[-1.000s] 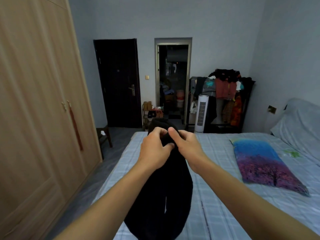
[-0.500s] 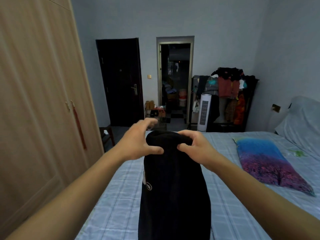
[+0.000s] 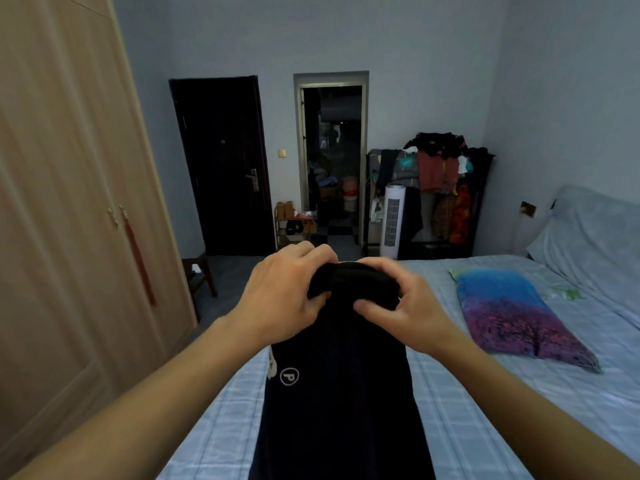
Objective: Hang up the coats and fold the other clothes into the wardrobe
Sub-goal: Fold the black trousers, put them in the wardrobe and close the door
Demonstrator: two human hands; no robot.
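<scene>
Black garment held up by its top edge over the bed

Black garment [image 3: 341, 386] pinched at its bunched top edge by both hands, hanging straight down from the fingers, long axis vertical, lower part dropping out of view below. Left hand [image 3: 282, 299] curled round the left end of that edge, fingers [image 3: 311, 252] wrapped over the top, thumb pressing the front. Right hand [image 3: 403, 304] gripping the right end the same way, thumb [image 3: 369, 308] on the near face, fingers over the far side. Hands near each other, only the gathered edge between them, neither clearly nearer than the other. Small round white logo [image 3: 288, 376] below the left hand's fingers, on the cloth's left side.

Judged from this: garment being straightened for folding, not yet laid flat. Next move likely a lowering onto the bed [image 3: 467, 410], directly beneath and beyond the fingers, or a turn toward the wardrobe [image 3: 69, 220], well to the left of the left hand, doors closed.

Checked pale-blue sheet on the bed; blue-and-purple pillow [image 3: 512, 313] to the right of the right hand. Farther off, beyond the fingers: dark door [image 3: 221, 168], open doorway [image 3: 332, 161], white tower fan [image 3: 393, 220], laden clothes rack [image 3: 443, 181].
</scene>
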